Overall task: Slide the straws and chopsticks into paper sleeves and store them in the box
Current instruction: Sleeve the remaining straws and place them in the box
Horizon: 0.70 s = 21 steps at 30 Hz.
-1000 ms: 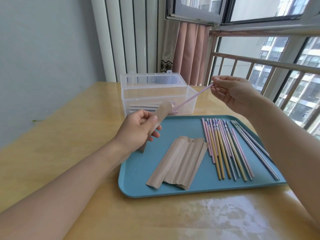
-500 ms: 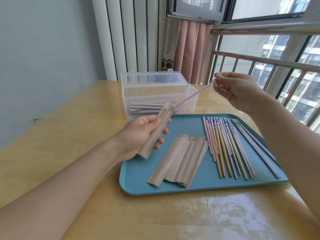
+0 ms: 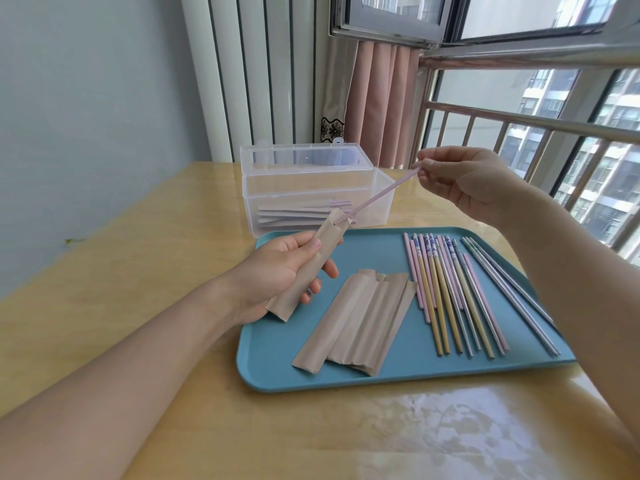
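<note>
My left hand (image 3: 277,271) grips a brown paper sleeve (image 3: 308,268), tilted with its open end up and to the right. My right hand (image 3: 464,181) pinches the far end of a pink straw (image 3: 377,197) whose lower end sits inside the sleeve's mouth. Both are held above the blue tray (image 3: 277,372). On the tray lie several empty brown sleeves (image 3: 360,323) and a row of straws and chopsticks (image 3: 460,292). A clear plastic box (image 3: 311,192) with its lid open stands behind the tray and holds several filled sleeves.
The tray rests on a yellow wooden table (image 3: 121,271). A grey wall is to the left, a white radiator and pink curtain stand behind the box, and a window with metal railing runs along the right.
The straw's lower end has gone into the sleeve's mouth. My left hand has turned the sleeve more in line with the straw, and my right hand has pushed slightly down and left.
</note>
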Each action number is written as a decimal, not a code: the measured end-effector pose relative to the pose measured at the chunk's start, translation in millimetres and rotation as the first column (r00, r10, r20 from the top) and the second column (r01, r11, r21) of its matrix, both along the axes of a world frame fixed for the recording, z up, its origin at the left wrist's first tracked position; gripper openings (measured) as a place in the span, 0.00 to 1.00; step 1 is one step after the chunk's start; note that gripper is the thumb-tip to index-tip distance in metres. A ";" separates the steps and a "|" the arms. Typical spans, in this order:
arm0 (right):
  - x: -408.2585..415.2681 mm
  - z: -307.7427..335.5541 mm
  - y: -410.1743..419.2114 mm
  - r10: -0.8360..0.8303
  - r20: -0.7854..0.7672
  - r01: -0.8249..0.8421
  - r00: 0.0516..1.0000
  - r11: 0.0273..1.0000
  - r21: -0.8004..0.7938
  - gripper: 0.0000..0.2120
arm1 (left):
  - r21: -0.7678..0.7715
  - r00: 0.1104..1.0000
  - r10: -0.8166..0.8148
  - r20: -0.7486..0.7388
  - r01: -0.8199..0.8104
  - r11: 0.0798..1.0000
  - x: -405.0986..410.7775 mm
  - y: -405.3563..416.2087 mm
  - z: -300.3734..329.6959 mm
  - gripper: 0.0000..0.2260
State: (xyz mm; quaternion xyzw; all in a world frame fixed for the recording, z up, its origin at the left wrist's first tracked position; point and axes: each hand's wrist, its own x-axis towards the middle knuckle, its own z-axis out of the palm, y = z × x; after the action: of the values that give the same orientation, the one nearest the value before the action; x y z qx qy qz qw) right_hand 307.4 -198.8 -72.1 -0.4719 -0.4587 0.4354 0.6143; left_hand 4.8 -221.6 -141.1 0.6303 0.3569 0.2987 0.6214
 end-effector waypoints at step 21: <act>6.2 13.1 -8.8 -0.046 0.121 0.043 0.992 0.999 0.024 0.07 | 0.022 0.997 -0.062 -0.035 0.063 0.998 -1.4 2.7 -1.8 0.13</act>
State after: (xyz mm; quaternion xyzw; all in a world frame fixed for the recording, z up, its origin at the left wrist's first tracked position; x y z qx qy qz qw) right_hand 313.5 -207.6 -59.0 -0.5012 -0.4892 0.3871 0.5997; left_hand 3.4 -218.9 -143.0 0.6531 0.3443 0.2724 0.6170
